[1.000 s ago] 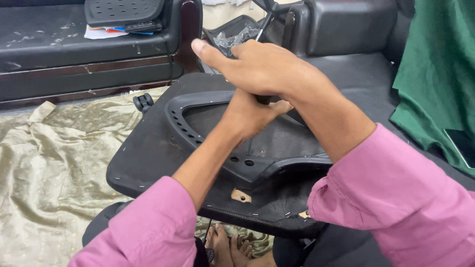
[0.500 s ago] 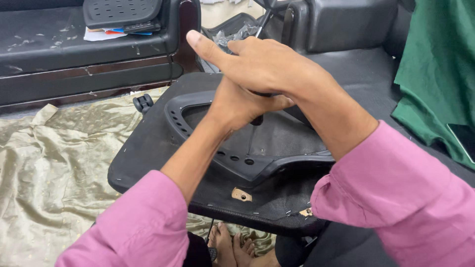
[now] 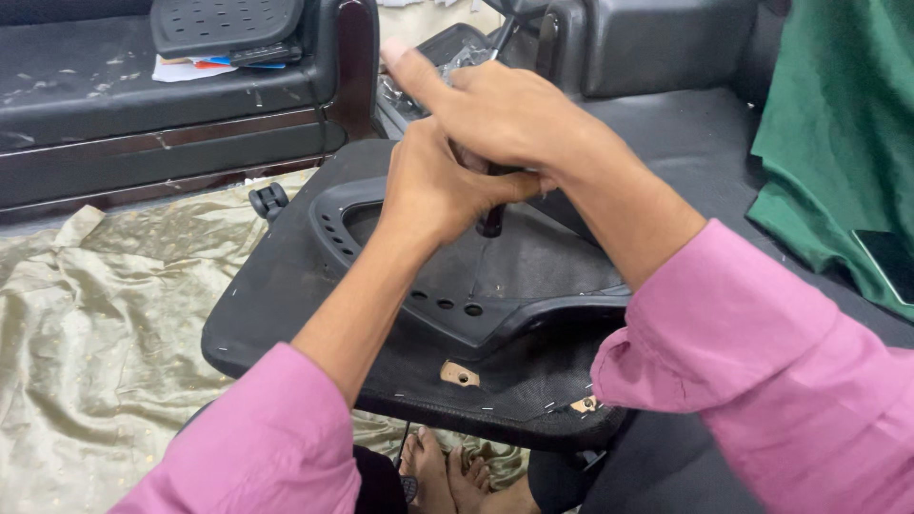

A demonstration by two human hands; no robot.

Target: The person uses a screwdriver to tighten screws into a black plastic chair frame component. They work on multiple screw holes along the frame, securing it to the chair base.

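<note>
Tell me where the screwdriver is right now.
In the head view, the screwdriver stands upright near the centre, gripped by both the left hand and right hand, its tip on the black plastic seat pan.

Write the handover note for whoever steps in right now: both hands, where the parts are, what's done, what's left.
Left hand and right hand: both wrapped on the screwdriver, its tip down at a hole of the black plastic bracket.
Bracket lies on the upturned chair seat, propped on the person's lap over the gold cloth.
Done: cannot tell which screws are in.
Left: the other bracket holes look empty.
</note>
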